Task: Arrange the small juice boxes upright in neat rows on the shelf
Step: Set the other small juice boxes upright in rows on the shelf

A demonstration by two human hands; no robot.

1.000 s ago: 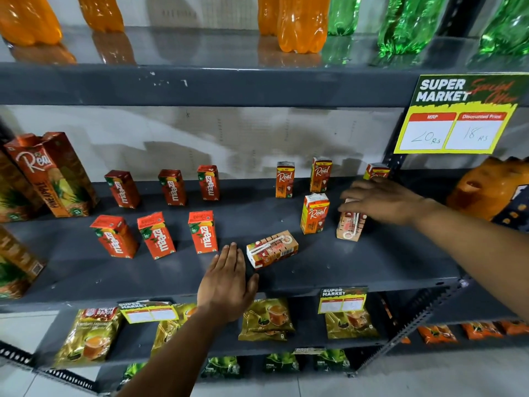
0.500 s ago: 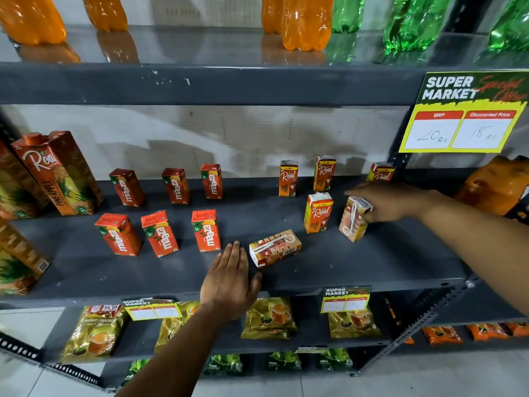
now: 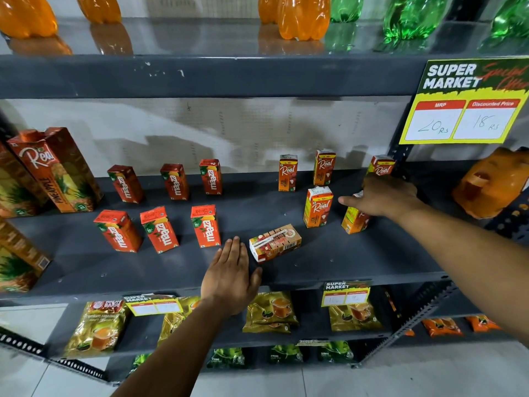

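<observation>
On the grey shelf [image 3: 86, 262] several small red Maaza boxes [image 3: 204, 226] stand upright in two rows at the left. Small orange Real boxes stand at the right: three in the back row [image 3: 287, 173] and one in front [image 3: 317, 207]. My right hand [image 3: 383, 197] rests on top of another Real box [image 3: 355, 222], which stands upright beside that front one. One Real box [image 3: 274, 243] lies on its side near the shelf's front. My left hand [image 3: 230, 275] lies flat on the shelf just left of it, fingers apart, holding nothing.
Tall Real pineapple cartons [image 3: 57, 170] stand at the shelf's left end. Orange and green bottles [image 3: 303, 15] fill the shelf above. A price sign [image 3: 469, 104] hangs at the upper right. Tea packets [image 3: 272, 310] lie on the lower shelf. An orange jug [image 3: 492, 181] sits at the right.
My right hand has tipped the Real box from lying to upright and set it beside the front Real box. My left hand has stayed flat beside the lying box.
</observation>
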